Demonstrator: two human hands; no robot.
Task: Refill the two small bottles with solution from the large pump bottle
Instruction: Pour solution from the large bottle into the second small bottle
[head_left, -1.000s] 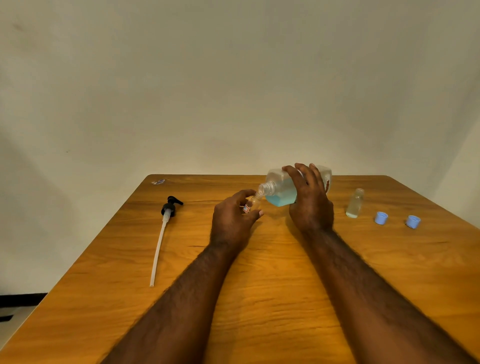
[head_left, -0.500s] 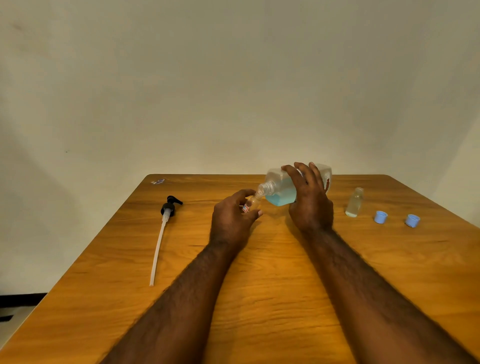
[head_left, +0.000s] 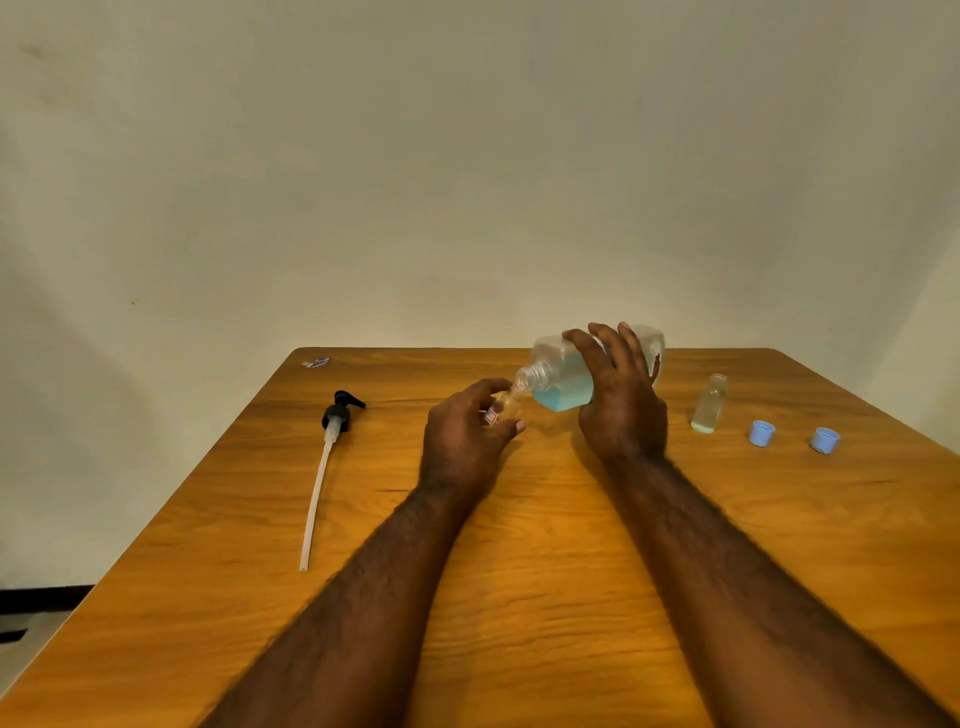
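- Wooden table (head_left: 519, 582) fills the lower frame; at centre the left hand (head_left: 460, 441) pinches a small bottle (head_left: 506, 404) under the tipped large bottle (head_left: 563, 384), which the right hand (head_left: 623, 400) grips.
- Overtilting could flood solution past that narrow mouth.
- At centre right, the uncapped second small bottle (head_left: 709, 405) could be knocked.
- Far edge lies close behind; the lower frame offers room.

table (head_left: 519, 597): glossy grained wood | large bottle (head_left: 563, 374): clear plastic | caps (head_left: 761, 433): matt plastic
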